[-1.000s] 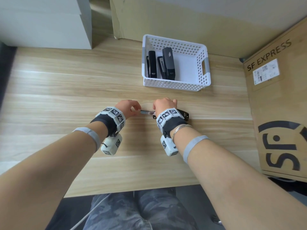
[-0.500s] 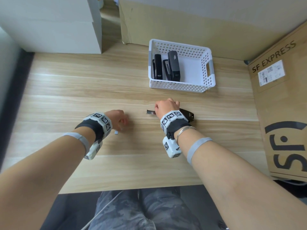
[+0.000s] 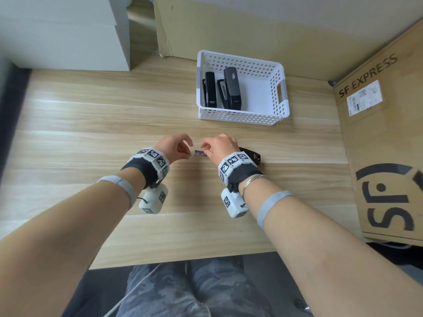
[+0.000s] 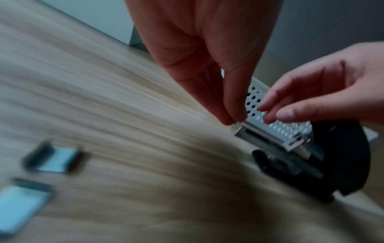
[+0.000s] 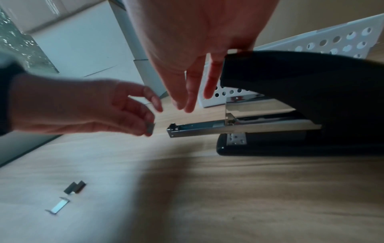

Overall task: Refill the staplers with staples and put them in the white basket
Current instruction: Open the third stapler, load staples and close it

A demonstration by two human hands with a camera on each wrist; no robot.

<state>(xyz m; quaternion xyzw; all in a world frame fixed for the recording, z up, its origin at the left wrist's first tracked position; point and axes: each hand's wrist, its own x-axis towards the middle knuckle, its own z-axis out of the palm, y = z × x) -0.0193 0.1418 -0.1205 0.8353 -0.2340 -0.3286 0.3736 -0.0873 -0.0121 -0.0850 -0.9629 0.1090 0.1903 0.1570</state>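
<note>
A black stapler (image 3: 250,154) lies on the wooden table with its metal magazine (image 5: 207,129) pulled out to the left. My left hand (image 5: 152,120) pinches a short staple strip (image 5: 150,128) just off the magazine's open end. My right hand (image 5: 187,105) hovers over the stapler's front, palm against its top, fingers loose and holding nothing. Behind it stands the white basket (image 3: 280,88) with black staplers (image 3: 232,88) inside. In the left wrist view, my left hand's fingertips (image 4: 230,120) sit at the magazine's tip (image 4: 270,133).
Two loose staple pieces (image 5: 75,188) (image 5: 58,206) lie on the table left of the stapler. A large SF Express carton (image 3: 384,156) borders the table on the right. White boxes (image 3: 64,30) stand at the back left and cardboard (image 3: 251,26) behind the basket.
My left hand went left and down to the loose staples on the table, then came back to the magazine's end with a strip pinched. My right hand stayed at the stapler.
</note>
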